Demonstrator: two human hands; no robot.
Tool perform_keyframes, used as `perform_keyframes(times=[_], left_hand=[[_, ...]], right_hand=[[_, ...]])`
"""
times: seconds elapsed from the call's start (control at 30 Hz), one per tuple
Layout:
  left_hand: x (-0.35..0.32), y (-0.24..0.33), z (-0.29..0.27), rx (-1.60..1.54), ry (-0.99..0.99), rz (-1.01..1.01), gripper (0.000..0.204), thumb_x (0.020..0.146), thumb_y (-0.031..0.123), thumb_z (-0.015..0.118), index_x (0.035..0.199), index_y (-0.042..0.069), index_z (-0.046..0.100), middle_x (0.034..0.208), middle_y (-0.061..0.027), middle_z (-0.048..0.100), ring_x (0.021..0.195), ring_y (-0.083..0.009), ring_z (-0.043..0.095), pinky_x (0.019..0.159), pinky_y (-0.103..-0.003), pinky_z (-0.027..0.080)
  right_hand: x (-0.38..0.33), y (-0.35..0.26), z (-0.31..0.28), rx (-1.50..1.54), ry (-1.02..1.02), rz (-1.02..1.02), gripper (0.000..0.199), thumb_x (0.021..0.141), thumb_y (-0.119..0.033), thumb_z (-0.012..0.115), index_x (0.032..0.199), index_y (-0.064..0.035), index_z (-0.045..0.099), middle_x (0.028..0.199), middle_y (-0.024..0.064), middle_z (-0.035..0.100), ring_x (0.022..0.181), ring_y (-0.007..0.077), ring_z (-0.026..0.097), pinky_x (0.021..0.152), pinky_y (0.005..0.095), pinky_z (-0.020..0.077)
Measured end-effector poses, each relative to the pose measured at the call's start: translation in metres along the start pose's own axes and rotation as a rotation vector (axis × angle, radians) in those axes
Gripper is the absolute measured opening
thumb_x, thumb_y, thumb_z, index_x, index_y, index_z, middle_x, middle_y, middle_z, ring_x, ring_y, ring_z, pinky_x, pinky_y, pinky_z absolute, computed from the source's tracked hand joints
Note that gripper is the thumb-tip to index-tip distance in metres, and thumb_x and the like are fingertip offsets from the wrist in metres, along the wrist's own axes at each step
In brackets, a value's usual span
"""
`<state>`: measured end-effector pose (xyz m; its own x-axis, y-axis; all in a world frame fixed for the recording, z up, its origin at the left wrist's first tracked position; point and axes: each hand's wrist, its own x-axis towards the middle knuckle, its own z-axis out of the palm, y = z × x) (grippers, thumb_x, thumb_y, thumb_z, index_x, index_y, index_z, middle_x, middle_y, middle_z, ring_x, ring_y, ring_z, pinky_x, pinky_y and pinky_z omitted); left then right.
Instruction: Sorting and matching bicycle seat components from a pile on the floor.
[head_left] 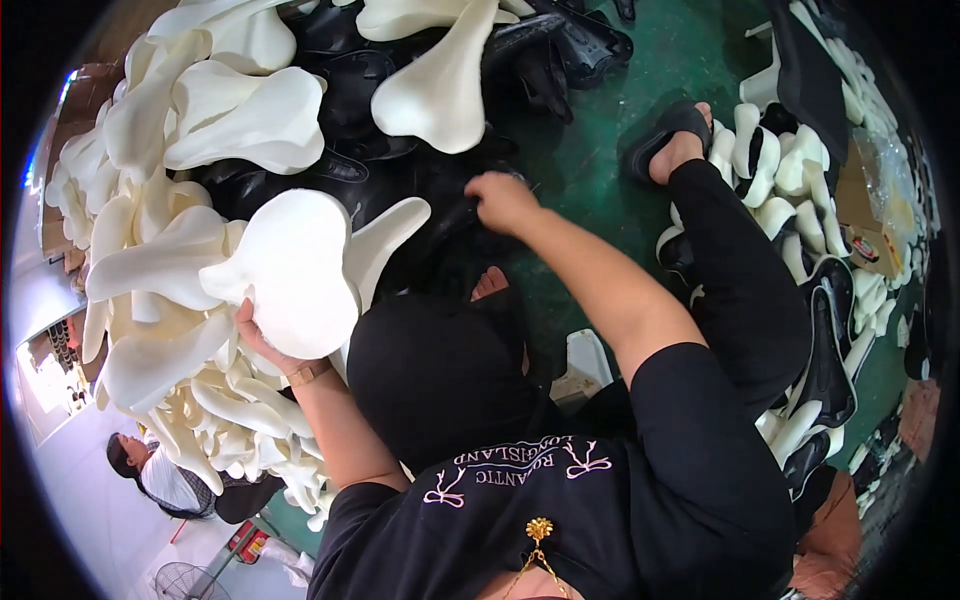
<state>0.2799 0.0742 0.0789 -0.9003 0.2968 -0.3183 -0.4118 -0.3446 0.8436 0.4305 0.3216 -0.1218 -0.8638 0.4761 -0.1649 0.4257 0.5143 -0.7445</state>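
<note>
My left hand (262, 335) grips a white foam bicycle saddle pad (295, 270) by its near edge, its broad pale face turned up. Another white saddle pad (385, 240) leans just beyond it. Over the dark heap of black saddle shells (350, 85), my right hand (503, 203) is closed, fingers curled; whatever it holds, if anything, cannot be made out against the black. A further white saddle pad (440, 85) lies on top of the shells, ahead of the right hand.
Piled white saddle pads (165, 260) rise along my left. At my right, by my sandalled foot (680, 145), finished-looking black-and-white saddles (790, 180) lie heaped beside a cardboard box (865, 215). A person (190, 470) sits at far left, near a fan (185, 582). The floor (650, 60) is green.
</note>
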Motion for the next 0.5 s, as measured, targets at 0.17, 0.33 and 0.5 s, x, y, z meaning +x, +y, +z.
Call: perform_keyframes(times=[0.17,0.33,0.5], left_hand=[[0.007,-0.006,0.01,-0.112,-0.06,-0.021,0.065,0.083,0.041,0.046,0.135,0.003,0.044,0.134,-0.0173,0.05,0.117,-0.0353,0.052,0.099,-0.047,0.044],[0.011,0.002,0.013,-0.113,-0.077,-0.025,0.065,0.087,0.047,0.042,0.136,0.005,0.043,0.136,-0.0168,0.047,0.12,-0.0352,0.05,0.1,-0.048,0.043],[0.002,0.016,0.035,-0.117,0.015,0.075,0.067,0.089,0.052,0.038,0.137,0.006,0.042,0.135,-0.0163,0.048,0.119,-0.0346,0.05,0.1,-0.047,0.043]], right_hand=[[-0.017,0.01,0.048,-0.533,0.137,-0.333,0.024,0.084,-0.015,0.053,0.103,-0.0101,0.067,0.111,0.0096,0.061,0.114,0.0317,0.053,0.1,0.046,0.0403],[-0.01,0.01,0.019,-0.582,-0.057,-0.58,0.015,0.081,-0.017,0.054,0.09,-0.0105,0.064,0.089,0.0051,0.063,0.098,0.0272,0.056,0.096,0.0419,0.0407],[-0.056,-0.008,-0.028,-0.237,0.009,-0.572,0.016,0.075,-0.022,0.058,0.083,-0.0075,0.062,0.081,0.009,0.063,0.082,0.031,0.059,0.078,0.0384,0.0485]])
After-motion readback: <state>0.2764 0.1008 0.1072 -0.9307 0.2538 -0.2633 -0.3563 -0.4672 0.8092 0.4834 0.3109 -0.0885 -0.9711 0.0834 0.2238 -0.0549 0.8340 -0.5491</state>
